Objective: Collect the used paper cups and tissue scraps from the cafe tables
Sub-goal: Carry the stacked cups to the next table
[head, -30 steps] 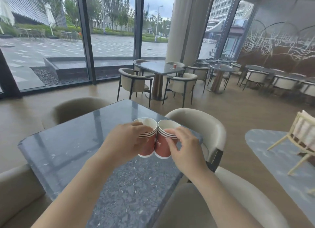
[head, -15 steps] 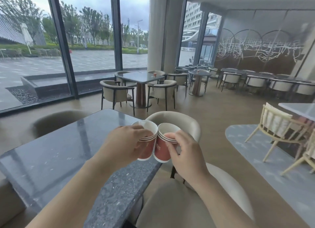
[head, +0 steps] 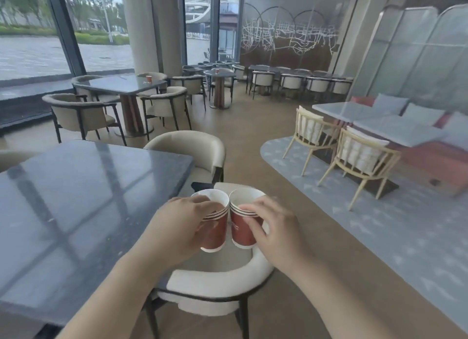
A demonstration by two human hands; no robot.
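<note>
I hold two red paper cups with white rims side by side in front of me, their rims touching. My left hand (head: 181, 227) grips the left cup (head: 215, 231) and my right hand (head: 272, 227) grips the right cup (head: 240, 231). Both cups hang in the air above a cream chair (head: 217, 285), to the right of the dark stone table (head: 76, 199). Another red cup (head: 148, 79) stands on a farther table (head: 119, 84) by the window. On a round table (head: 219, 73) behind that one stands a third small red cup (head: 217, 70).
A second cream chair (head: 192, 148) stands at the dark table's far corner. To the right, two wooden chairs (head: 354, 159) and pale tables (head: 395, 128) sit on a grey rug (head: 379, 224). A bare strip of wooden floor runs between toward the far tables.
The view has swung to the right, so the dark table has slid to the left. Both hands with the cups have moved off the tabletop and now hang over the chair.
</note>
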